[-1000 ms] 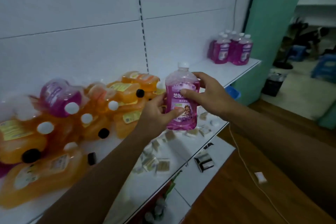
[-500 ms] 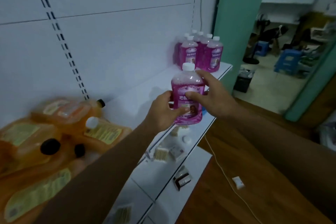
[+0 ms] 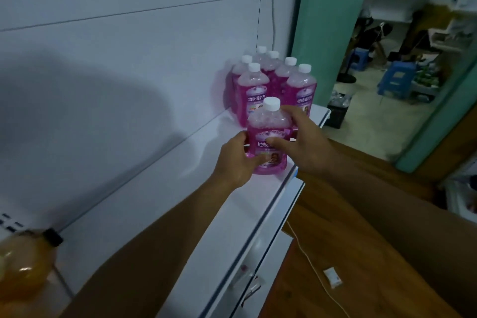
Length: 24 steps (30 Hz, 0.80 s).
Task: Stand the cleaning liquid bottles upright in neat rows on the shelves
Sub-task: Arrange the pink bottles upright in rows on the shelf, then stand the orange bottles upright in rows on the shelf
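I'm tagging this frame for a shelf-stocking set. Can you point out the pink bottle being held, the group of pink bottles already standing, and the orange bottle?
held pink bottle [image 3: 268,121]: head view, clear shoulder below the white cap.
standing pink bottles [image 3: 253,85]: head view, front-left bottle's body.
orange bottle [image 3: 23,266]: head view, amber body.

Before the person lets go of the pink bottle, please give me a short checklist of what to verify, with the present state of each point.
1. Pink bottle upright: ok.
2. White cap on: ok.
3. Left hand and right hand both grip it: ok.
4. Base resting flat on the shelf: cannot tell.
5. In line with the standing pink bottles: not ok, it is apart, in front of them.
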Tool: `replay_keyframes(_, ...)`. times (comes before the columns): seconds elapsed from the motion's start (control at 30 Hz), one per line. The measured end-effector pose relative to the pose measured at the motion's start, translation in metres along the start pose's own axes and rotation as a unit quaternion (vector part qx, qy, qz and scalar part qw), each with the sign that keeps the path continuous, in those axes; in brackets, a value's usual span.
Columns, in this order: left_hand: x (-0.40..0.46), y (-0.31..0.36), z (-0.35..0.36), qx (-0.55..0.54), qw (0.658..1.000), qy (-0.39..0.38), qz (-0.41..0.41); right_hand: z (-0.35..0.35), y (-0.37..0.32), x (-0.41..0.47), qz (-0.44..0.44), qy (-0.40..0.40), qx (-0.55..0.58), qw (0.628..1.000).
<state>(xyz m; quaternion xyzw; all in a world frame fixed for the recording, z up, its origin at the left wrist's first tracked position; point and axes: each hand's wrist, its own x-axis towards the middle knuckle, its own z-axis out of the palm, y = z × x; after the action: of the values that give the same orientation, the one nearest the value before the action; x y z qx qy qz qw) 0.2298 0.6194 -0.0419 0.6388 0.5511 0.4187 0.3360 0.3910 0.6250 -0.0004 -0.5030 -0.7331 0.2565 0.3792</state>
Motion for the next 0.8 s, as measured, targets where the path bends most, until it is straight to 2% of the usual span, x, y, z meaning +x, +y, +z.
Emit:
replay_keyframes(0.17,0.044,-0.001,0.016,-0.006,0.999,0.028,-0.017,-0.008,0.027,0.044,-0.013,-0.009,-0.019,1.000)
replay_keyframes(0.33,0.076,-0.003,0.023,0.017,0.998,0.057,-0.022,-0.015,0.046,0.085,-0.046,0.006,-0.094,0.995)
replay_keyframes(0.57,0.094,-0.008,0.031,0.042,0.991,0.128,-0.001,-0.013,0.053,0.091,-0.076,-0.005,-0.162,0.984)
replay_keyframes(0.67,0.092,-0.009,0.033,0.055,0.989,0.139,-0.006,-0.013,0.055,0.082,-0.087,0.031,-0.169,0.981)
replay_keyframes(0.8,0.071,-0.017,0.027,0.153,0.976,0.130,-0.090,-0.008,0.047,0.073,-0.160,0.097,-0.165,0.968)
